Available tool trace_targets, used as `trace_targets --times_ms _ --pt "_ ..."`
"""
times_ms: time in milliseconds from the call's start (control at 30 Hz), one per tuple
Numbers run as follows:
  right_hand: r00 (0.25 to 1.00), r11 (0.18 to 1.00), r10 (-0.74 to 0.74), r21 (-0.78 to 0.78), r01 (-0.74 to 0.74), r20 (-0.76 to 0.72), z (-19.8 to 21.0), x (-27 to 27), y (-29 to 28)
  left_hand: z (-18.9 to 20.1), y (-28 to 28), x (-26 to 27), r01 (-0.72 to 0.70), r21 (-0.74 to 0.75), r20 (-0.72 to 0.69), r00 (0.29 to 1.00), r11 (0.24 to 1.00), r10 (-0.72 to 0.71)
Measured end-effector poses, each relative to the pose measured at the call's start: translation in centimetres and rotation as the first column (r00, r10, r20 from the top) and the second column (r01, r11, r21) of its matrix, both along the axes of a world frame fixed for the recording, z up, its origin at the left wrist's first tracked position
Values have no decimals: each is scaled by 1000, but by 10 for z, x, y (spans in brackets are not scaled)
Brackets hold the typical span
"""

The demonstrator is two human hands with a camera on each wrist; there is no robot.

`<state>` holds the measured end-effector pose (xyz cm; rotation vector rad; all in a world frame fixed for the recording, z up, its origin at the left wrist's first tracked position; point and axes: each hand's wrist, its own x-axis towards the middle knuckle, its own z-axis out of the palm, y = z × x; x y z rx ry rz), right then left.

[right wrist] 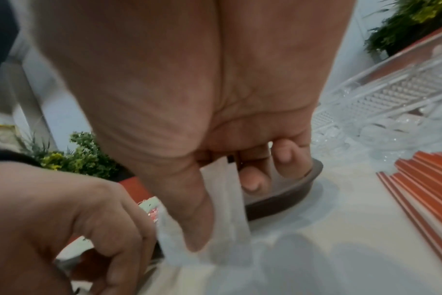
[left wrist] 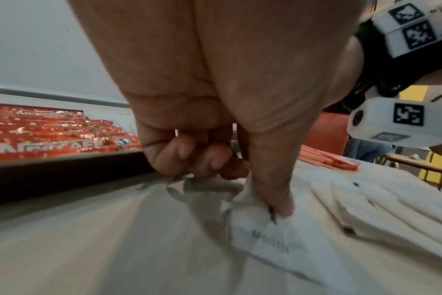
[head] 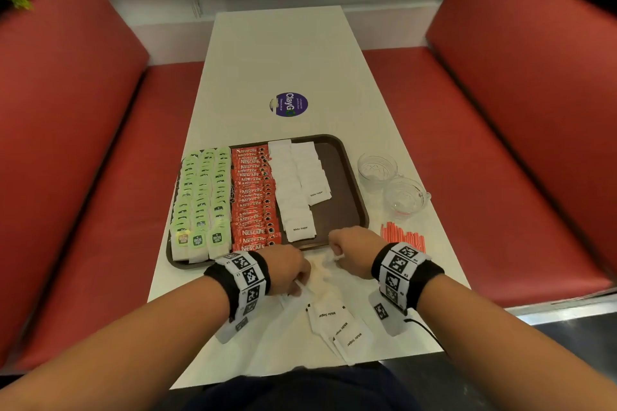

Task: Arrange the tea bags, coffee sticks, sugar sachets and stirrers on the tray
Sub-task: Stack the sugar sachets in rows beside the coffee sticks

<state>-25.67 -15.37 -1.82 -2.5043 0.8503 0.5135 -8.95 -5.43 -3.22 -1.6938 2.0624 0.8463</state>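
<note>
**White sugar packs come next**

White sugar sachets (head: 337,320) lie loose on the table (head: 300,53), just behind both hands. The left hand (head: 287,269) pinches one sachet (left wrist: 265,229) with its thumb. The right hand (head: 350,247) pinches another sachet (right wrist: 230,203) in curled fingers. Just ahead of the hands sits the brown tray (head: 344,183), with green tea bags (head: 200,197), red Nescafe coffee sticks (head: 253,200) and two rows of sugar. I think the sugar step is on. Next, lay these in the short row. Orange stirrers (head: 402,238) wait beside the right hand.

Left hand (head: 289,269): knuckles up, fingers curled, pinching. Right hand (head: 354,247): likewise curled, thumb pressed down, pinching. Both forearms extended, wrists banded.
</note>
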Motion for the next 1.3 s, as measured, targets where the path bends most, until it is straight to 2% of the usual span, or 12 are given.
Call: trace_targets --times_ms 100,200,267,433,600,800,967,1067,1133,1200,1300 --pt "994 994 -72 83 65 87 5 -3 -8 7 -5 7 -55 -135 -85 995 989 44" --pt "987 994 -82 85 70 139 10 -3 -17 20 -15 18 -194 -265 -217 967 945 137" --pt "969 984 -150 122 128 197 12 -2 -21 27 -24 26 -293 -315 -282 937 903 206" --pt "916 939 -296 258 227 271 16 7 -32 35 -43 37 -505 -321 -429 832 801 352" --pt "870 936 -312 280 213 381 20 18 -41 35 -57 34 -588 -324 -529 762 741 374" --pt "856 934 -340 249 257 389 14 21 -56 25 -80 38 -565 -327 -473 792 758 386" --pt "813 865 -481 329 379 328 12 18 -63 9 -113 43 -627 -353 -358 776 694 519" --pt "781 829 -534 383 409 324 13 15 -64 -2 -127 38 -567 -322 -215 824 758 525" --pt "788 835 -526 373 405 321 13 13 -66 -6 -134 35 -513 -304 -115 856 803 504" --pt "791 840 -519 365 402 324 12 12 -69 -9 -139 36 -497 -301 -41 860 814 509" --pt "777 826 -537 390 406 329 13 10 -72 -9 -143 36 -489 -344 -17 856 801 516"
